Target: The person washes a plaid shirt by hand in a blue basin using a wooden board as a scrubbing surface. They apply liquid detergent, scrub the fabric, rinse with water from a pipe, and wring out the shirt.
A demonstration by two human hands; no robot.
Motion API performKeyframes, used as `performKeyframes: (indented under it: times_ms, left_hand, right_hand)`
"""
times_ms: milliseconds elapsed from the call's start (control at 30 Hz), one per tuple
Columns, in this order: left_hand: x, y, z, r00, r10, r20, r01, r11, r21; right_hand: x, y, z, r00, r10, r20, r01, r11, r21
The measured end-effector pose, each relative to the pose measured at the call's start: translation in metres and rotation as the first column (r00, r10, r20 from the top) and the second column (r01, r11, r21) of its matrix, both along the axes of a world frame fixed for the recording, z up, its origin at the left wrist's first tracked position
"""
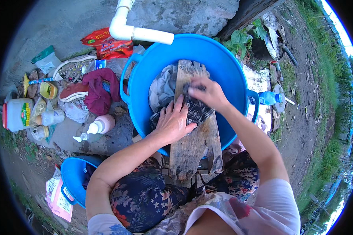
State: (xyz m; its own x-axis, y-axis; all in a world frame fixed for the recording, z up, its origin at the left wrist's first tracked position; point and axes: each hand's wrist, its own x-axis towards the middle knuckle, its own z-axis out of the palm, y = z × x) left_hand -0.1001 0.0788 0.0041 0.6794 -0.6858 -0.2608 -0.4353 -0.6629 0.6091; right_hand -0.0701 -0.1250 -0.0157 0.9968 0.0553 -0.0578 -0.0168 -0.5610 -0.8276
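Observation:
A wooden washboard (192,145) leans in a large blue tub (231,78), its lower end between my knees. Dark plaid cloth (198,112) lies bunched across the board. My left hand (171,120) presses on this cloth with its fingers stretched out flat. On the board just above it, my right hand (208,93) has its fingers curled over a dark fold of the cloth; motion smears the fingertips. Grey-white wet cloth (162,88) is heaped in the tub to the left of the board.
A white pipe (151,34) juts over the tub's far rim. Left stand a pink pump bottle (105,123), maroon cloth (102,91), shoes and several containers. A smaller blue bucket (72,178) is by my left arm; a blue bottle (268,98) lies right of the tub.

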Motion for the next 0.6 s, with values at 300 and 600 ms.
performKeyframes:
  times_ms: [300, 600]
  left_hand:
    - [0.002, -0.007, 0.005, 0.999, -0.034, -0.012, 0.034, 0.999, 0.007]
    - [-0.002, 0.009, -0.017, 0.998, -0.026, 0.057, 0.027, 0.999, -0.033]
  right_hand:
    - [0.056, 0.011, -0.012, 0.918, -0.394, -0.046, 0.329, 0.821, -0.468]
    - [-0.048, 0.038, 0.015, 0.934, 0.067, 0.350, 0.024, 0.968, -0.252]
